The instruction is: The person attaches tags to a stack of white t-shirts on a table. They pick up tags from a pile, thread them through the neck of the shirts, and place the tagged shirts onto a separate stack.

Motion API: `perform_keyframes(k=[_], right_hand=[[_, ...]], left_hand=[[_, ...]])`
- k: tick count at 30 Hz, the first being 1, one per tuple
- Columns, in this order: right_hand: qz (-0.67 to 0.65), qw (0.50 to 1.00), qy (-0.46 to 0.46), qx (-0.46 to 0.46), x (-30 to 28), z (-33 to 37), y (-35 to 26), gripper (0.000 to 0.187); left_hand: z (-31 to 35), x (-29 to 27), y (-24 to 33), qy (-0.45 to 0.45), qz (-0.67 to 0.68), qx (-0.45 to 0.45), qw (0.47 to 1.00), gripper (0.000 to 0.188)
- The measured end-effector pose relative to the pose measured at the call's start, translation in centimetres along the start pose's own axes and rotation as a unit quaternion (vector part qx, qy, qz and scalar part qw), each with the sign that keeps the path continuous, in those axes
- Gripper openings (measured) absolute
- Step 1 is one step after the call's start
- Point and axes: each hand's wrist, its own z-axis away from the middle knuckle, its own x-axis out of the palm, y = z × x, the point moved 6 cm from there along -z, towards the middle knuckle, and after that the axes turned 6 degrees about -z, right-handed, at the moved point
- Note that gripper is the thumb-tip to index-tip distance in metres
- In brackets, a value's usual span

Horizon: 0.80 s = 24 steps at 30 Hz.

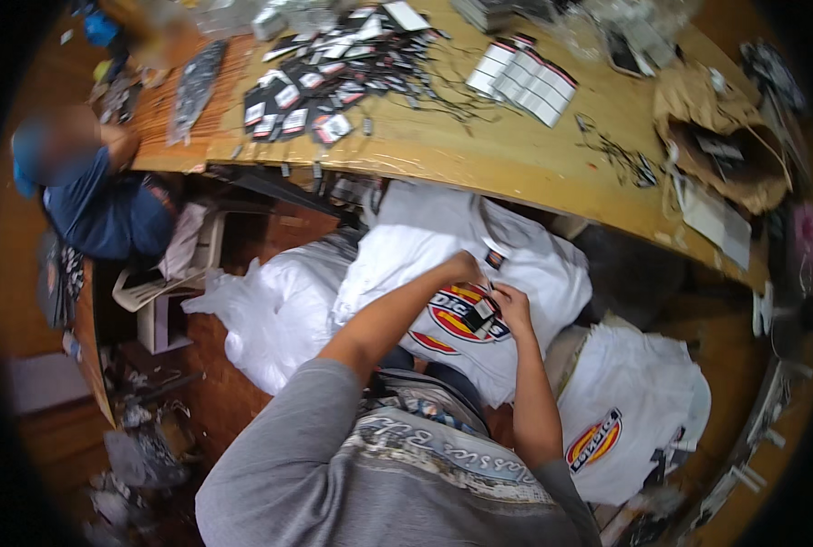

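Observation:
Across my lap and against the table's edge lies a pile of white T-shirts (397,242), the top one with a colourful oval print and a small dark neck label (495,259). My left hand (464,268) is closed beside that label; what its fingers grip is hidden. Just to the right, my right hand (513,305) has its fingers pinched at a black-and-white hang tag (481,315), which lies over the print. A dark cord shows between the two hands.
Many black-and-white hang tags (288,96) cover the wooden table (516,169), beside white label sheets (525,80) and a brown paper bag (721,118). Another white T-shirt (625,401) lies at right, a white plastic bag (274,305) at left. Another person (106,205) sits far left.

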Motion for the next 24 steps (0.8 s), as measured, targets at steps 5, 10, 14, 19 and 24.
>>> perform_keyframes(k=[5,10,14,19,24], right_hand=[[0.151,0.970,0.165,-0.094,-7.9,0.4,-1.8,0.028],[0.260,0.911,0.296,-0.121,-15.6,-3.2,-7.7,0.029],[0.339,0.916,0.207,-0.057,-20.5,-11.6,-2.9,0.039],[0.486,0.871,0.070,-0.021,-21.7,-17.8,0.0,0.044],[0.508,0.857,0.089,-0.014,-21.9,-19.2,1.6,0.045]], left_hand=[[7.6,-7.7,-5.4,0.448,0.099,-0.053,0.887,0.023],[13.8,-7.0,-16.9,0.427,0.013,-0.261,0.865,0.103],[12.6,-4.5,-20.7,0.286,0.025,-0.182,0.940,0.122],[13.0,-4.2,-19.5,0.175,0.018,-0.225,0.958,0.113],[15.1,-4.1,-18.1,0.153,-0.022,-0.278,0.948,0.102]])
